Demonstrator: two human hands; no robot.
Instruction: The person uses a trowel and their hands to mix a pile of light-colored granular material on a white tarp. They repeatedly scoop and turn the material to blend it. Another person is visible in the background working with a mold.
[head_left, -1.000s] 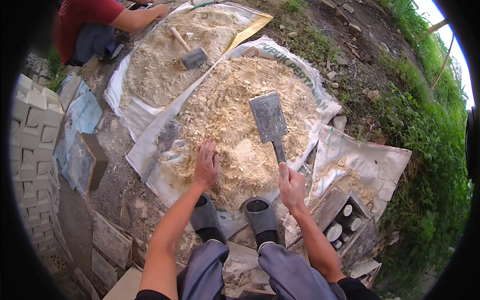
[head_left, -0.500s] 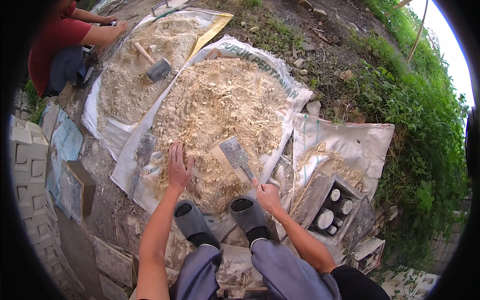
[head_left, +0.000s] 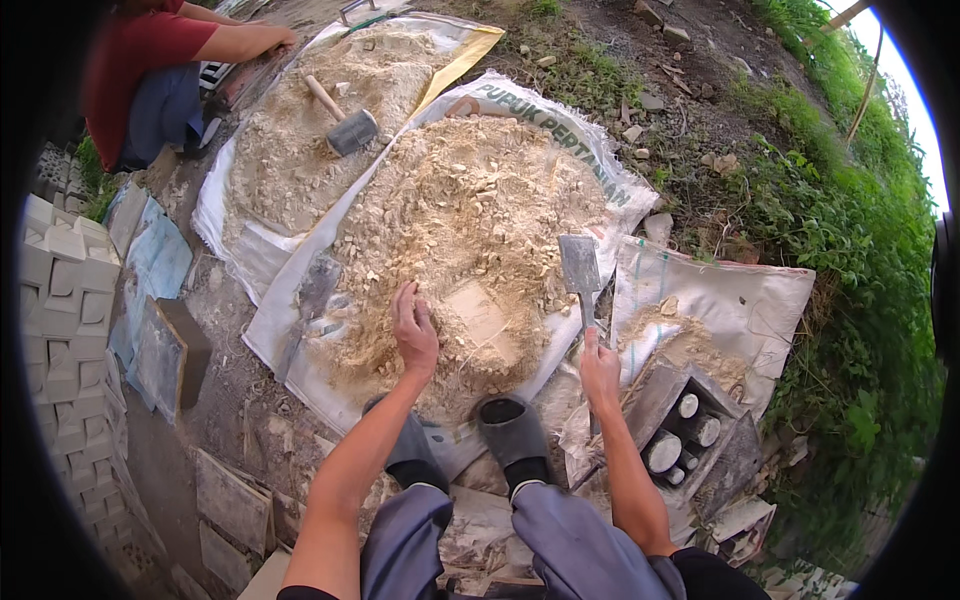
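A big heap of pale sandy soil (head_left: 470,220) with lumps lies on a white woven sack (head_left: 590,150) in front of me. My left hand (head_left: 414,330) rests on the heap's near side, fingers curled into the loose material, next to a flat pale slab (head_left: 480,315). My right hand (head_left: 600,368) grips the handle of a flat metal trowel (head_left: 580,265), whose blade points away from me at the heap's right edge. My two dark boots (head_left: 512,432) stand at the sack's near edge.
A second heap with a mallet (head_left: 345,125) lies at the back left, where a person in a red shirt (head_left: 150,60) crouches. White blocks (head_left: 55,300) are stacked at the left. A brick mould (head_left: 685,430) sits at my right; grass (head_left: 840,250) beyond.
The trowel has moved right and lifted to the heap's right edge. My left hand stays on the soil. The view has shifted slightly.
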